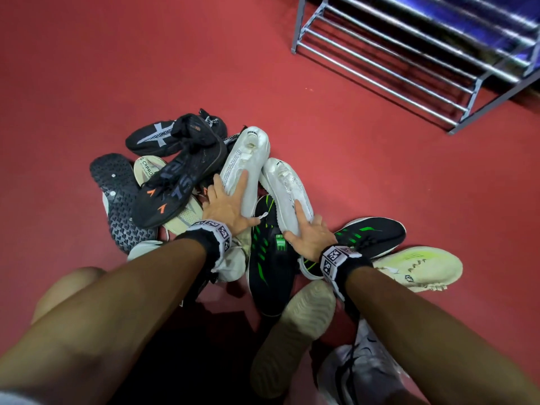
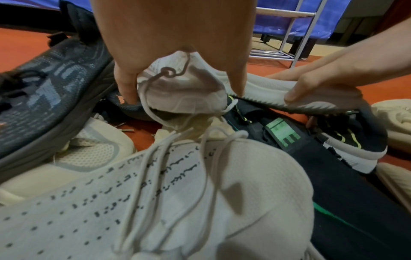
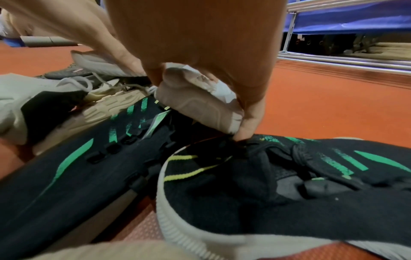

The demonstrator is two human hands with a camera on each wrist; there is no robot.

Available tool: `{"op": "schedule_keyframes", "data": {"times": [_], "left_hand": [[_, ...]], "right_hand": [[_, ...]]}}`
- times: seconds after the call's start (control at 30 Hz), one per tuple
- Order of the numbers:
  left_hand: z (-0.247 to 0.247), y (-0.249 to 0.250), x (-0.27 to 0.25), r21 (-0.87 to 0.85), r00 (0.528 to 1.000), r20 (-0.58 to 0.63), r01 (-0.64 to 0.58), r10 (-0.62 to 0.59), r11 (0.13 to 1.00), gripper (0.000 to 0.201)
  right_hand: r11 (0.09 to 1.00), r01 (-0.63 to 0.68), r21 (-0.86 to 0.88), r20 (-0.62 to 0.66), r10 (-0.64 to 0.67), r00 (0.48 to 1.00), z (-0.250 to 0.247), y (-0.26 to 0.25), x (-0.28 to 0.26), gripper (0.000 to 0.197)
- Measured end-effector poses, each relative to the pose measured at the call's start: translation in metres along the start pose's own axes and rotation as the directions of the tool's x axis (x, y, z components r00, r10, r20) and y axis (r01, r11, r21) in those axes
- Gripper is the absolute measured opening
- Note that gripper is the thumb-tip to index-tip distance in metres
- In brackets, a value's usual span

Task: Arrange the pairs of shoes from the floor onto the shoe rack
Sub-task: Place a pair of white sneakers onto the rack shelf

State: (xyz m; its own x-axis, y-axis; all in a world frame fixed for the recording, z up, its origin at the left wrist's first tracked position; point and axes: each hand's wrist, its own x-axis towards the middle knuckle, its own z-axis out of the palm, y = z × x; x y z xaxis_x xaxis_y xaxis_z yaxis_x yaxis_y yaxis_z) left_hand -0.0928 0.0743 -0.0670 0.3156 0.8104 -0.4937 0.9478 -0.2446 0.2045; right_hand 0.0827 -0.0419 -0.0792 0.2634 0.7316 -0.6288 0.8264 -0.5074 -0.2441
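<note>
red floor (image 1: pixel 350 127) | left hand (image 1: pixel 225 207) fingers grip white shoe (image 1: pixel 248 162) | right hand (image 1: pixel 311 235) fingers grip its mate (image 1: pixel 287 185)

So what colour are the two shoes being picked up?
White shoes, soles up; the head view shows them best.

A sports hall, going by the red rubbery floor (image 1: pixel 350 141) and blue table-tennis table (image 2: pixel 278 19) behind.
</note>
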Motion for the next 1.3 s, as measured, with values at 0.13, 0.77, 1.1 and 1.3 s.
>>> {"op": "schedule_keyframes", "data": {"times": [0.13, 0.77, 1.1, 1.3], "left_hand": [[0.004, 0.001, 0.000, -0.001, 1.000, 0.006, -0.011, 0.011, 1.000, 0.112], [0.013, 0.001, 0.002, -0.004, 0.989, -0.145, -0.031, 0.030, 1.000, 0.088], [-0.028, 0.023, -0.001, -0.026, 0.977, -0.196, -0.093, 0.086, 0.995, 0.075], [-0.086, 0.061, 0.009, -0.078, 0.964, -0.226, -0.160, 0.139, 0.984, 0.074]], "right_hand": [[0.999, 0.027, -0.046, -0.057, -0.030, 0.998, 0.003, 0.000, 0.000, 0.088], [0.995, 0.023, 0.093, -0.015, -0.021, 1.000, -0.003, -0.008, 0.012, 0.079], [1.000, 0.009, -0.004, -0.147, -0.010, 0.989, -0.047, -0.012, 0.002, 0.068], [1.000, 0.000, -0.015, -0.278, -0.004, 0.961, -0.113, -0.012, -0.012, 0.065]]}}
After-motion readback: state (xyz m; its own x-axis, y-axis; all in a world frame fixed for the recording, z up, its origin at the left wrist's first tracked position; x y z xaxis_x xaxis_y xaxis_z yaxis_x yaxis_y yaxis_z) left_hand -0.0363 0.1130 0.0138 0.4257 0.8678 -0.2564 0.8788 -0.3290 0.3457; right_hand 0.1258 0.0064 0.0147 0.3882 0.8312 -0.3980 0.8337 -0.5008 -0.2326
